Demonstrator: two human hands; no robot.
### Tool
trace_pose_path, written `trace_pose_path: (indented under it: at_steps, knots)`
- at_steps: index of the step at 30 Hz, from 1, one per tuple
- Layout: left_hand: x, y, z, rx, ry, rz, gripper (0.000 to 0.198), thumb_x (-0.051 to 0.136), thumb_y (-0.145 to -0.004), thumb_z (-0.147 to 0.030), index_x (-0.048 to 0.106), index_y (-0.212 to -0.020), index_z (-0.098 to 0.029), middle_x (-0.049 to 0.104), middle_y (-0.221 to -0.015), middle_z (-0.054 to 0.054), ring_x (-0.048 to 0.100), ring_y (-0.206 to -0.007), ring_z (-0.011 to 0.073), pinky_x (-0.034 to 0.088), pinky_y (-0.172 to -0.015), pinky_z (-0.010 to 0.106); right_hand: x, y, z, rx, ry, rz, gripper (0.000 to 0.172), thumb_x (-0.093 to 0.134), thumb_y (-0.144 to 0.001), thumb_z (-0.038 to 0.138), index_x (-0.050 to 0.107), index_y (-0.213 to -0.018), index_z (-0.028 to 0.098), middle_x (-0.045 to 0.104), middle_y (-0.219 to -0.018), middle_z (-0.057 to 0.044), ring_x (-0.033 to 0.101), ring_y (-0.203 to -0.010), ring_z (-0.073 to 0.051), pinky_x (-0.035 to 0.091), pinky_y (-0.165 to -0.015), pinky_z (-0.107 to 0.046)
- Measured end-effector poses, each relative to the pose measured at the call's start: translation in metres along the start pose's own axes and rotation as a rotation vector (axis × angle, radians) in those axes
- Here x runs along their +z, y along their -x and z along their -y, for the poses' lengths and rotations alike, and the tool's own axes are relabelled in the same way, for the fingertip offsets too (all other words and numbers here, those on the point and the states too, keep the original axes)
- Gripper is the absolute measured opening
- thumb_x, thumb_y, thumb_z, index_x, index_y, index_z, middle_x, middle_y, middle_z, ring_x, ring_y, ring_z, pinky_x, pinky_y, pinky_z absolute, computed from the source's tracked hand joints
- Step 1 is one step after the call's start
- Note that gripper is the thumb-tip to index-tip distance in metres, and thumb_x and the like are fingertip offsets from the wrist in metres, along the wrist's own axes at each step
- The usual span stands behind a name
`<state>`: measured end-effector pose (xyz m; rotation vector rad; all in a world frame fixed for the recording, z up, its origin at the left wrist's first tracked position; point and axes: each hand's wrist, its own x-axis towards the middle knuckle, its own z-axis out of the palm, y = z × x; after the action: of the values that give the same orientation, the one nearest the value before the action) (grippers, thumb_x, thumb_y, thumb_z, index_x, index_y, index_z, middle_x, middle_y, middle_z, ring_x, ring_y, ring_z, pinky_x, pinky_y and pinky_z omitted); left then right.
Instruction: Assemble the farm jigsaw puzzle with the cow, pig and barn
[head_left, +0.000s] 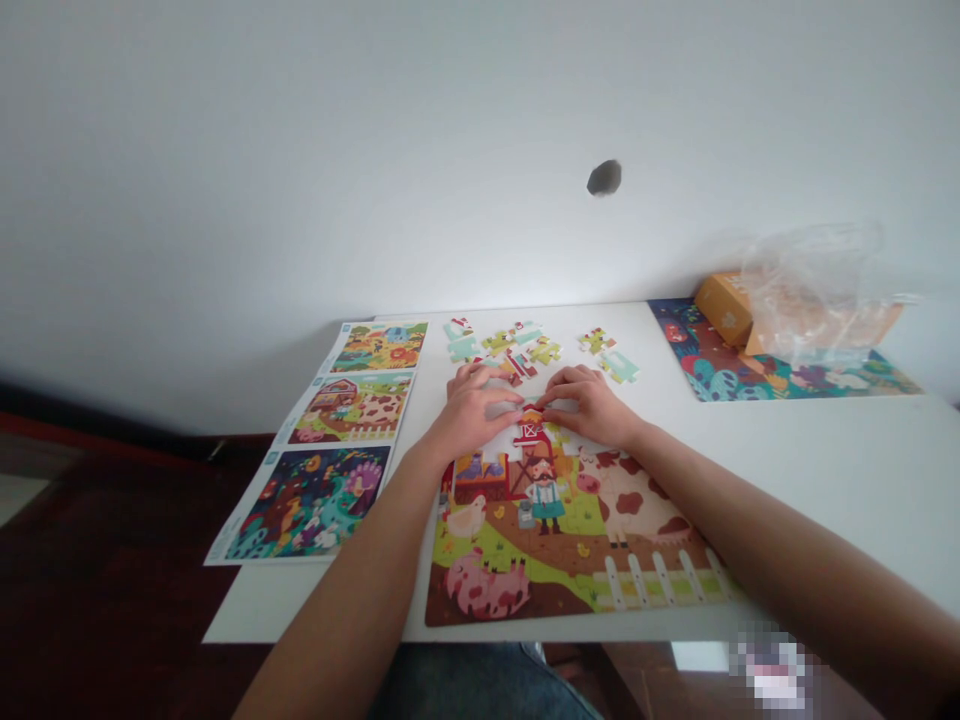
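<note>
A partly assembled farm jigsaw puzzle (499,540) lies flat on the white table in front of me, with a pig, a hen, a farmer and a cow on it. At its upper edge is a puzzle piece (532,413) with a red and orange barn roof. My left hand (474,408) pinches this piece from the left, thumb and fingertips close to it. From the other side, my right hand (589,408) pinches it too, its fingers bent. The fingers cover part of the piece. Just beyond the hands are several loose puzzle pieces (545,350).
On the left, a picture sheet (285,452) with three printed scenes overhangs the table (795,470). At the back right, an orange box (724,308) and a clear plastic bag (817,290) rest on a dark, colourful puzzle (720,375). A wall (450,150) stands behind.
</note>
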<state>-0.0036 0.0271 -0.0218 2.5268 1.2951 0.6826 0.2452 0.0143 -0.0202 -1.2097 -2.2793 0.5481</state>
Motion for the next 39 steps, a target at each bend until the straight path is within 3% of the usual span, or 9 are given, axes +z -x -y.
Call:
trace_pose_path:
  at_steps: [14,24,35,39]
  knots:
    - [0.003,-0.001,-0.003,-0.020,-0.007,-0.008,0.019,0.072,-0.084,-0.045,0.078,-0.097,-0.034,0.062,-0.126,0.002,0.039,-0.131,0.0321,0.028,-0.114,0.052,0.002,-0.001,0.000,0.049,0.022,-0.041,0.014,0.066,-0.089,0.035,0.077,-0.097,0.030,0.065,-0.102,-0.006,0.056,-0.101,-0.025,0.037,-0.096,-0.044]
    - [0.000,-0.001,-0.006,-0.012,-0.029,-0.012,0.019,0.068,-0.087,-0.043,0.078,-0.099,-0.032,0.062,-0.127,0.002,0.040,-0.129,0.0308,0.030,-0.112,0.050,-0.002,0.002,0.004,-0.001,0.051,-0.024,0.026,0.066,-0.088,0.050,0.075,-0.101,0.030,0.064,-0.104,-0.006,0.055,-0.099,-0.025,0.037,-0.095,-0.044]
    - [-0.011,-0.003,0.021,-0.289,-0.105,-0.331,0.019,0.058,-0.090,-0.028,0.077,-0.096,-0.027,0.071,-0.107,0.004,0.058,-0.109,0.0253,0.041,-0.103,0.044,-0.004,0.002,0.004,-0.006,0.053,-0.006,0.022,0.066,-0.089,0.045,0.075,-0.101,0.029,0.064,-0.106,-0.007,0.055,-0.100,-0.025,0.037,-0.094,-0.044]
    - [-0.014,-0.003,0.028,-0.345,-0.092,-0.384,0.020,0.057,-0.087,-0.023,0.077,-0.093,-0.022,0.073,-0.097,0.005,0.063,-0.098,0.0238,0.044,-0.100,0.042,-0.005,0.002,0.001,-0.036,0.062,0.009,0.025,0.064,-0.090,0.046,0.075,-0.104,0.029,0.064,-0.107,-0.007,0.055,-0.100,-0.025,0.036,-0.094,-0.044]
